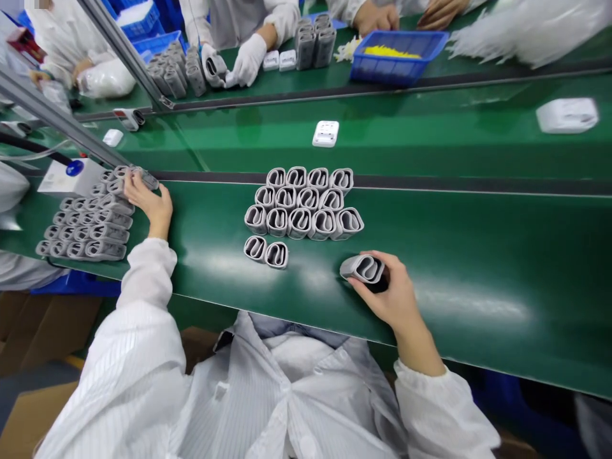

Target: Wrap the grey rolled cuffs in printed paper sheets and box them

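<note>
My right hand (394, 290) is closed around a rolled grey cuff (364, 269), thumb on the near side and fingers behind, close over the green bench. Its coiled end faces me. To its left, rolled cuffs (300, 220) stand in several tight rows, with a pair of cuffs (266, 252) just in front of them. My left hand (150, 199) reaches to the far corner of a larger block of rolled cuffs (106, 231) at the left. Its fingers are bent over a grey cuff (149, 180) there, partly hiding it.
Behind the bench runs a green conveyor (430, 143) with white plastic units (326, 134). A metal post (122, 57) slants across the left, near a white box (71, 176). Across the line, a co-worker's gloved hands (246, 60) handle a cuff beside a blue basket (399, 57).
</note>
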### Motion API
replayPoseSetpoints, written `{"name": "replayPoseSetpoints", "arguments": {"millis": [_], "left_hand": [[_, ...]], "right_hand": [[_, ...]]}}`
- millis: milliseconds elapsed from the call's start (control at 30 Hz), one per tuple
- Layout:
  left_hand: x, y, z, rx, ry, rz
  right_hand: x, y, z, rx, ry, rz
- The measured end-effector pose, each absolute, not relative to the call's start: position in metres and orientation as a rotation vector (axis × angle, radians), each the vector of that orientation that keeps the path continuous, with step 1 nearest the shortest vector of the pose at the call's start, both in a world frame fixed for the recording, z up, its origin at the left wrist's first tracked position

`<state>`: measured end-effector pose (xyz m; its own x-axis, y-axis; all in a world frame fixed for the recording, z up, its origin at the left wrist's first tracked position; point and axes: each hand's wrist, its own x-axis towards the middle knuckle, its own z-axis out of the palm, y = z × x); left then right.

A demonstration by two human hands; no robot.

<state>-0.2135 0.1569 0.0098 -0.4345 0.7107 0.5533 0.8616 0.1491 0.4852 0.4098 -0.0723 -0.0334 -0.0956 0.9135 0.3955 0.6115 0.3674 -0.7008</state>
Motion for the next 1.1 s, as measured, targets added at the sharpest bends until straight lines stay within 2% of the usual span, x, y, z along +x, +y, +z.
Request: {"name": "replayPoseSetpoints", "arguments": {"millis": [100, 267, 333, 500, 667, 767, 900, 1100], "left_hand": [[-0.167, 0.096, -0.005, -1.851, -2.185, -1.157], [-0.068, -0.011, -0.011, -2.739, -2.112, -1.261], [-0.033, -0.033, -0.007, -2.797, -2.103, -1.192], [0.022, -0.041, -0.006, -2.593, -2.272, -1.18], [0.05, -0.041, -0.014, -2.582, -2.246, -1.037], [0.06, -0.042, -0.016, -2.672, -2.151, -0.943], [0.065, -0.039, -0.015, -2.679, -2.144, -0.919], [0.065, -0.037, -0.01, -2.674, -2.164, -0.917]], "right_hand": [[0.397, -0.073, -0.028, -1.363, -1.834, 0.502], [0.347, -0.072, -0.018, -1.279, -1.873, 0.614], [0.326, -0.07, -0.015, -1.276, -1.877, 0.712], [0.305, -0.064, -0.012, -1.279, -1.833, 0.885], [0.323, -0.067, -0.029, -1.358, -1.468, 1.105], [0.332, -0.072, -0.032, -1.421, -1.335, 1.023], [0.335, -0.073, -0.021, -1.448, -1.453, 0.854], [0.338, -0.072, -0.016, -1.421, -1.548, 0.846]]}}
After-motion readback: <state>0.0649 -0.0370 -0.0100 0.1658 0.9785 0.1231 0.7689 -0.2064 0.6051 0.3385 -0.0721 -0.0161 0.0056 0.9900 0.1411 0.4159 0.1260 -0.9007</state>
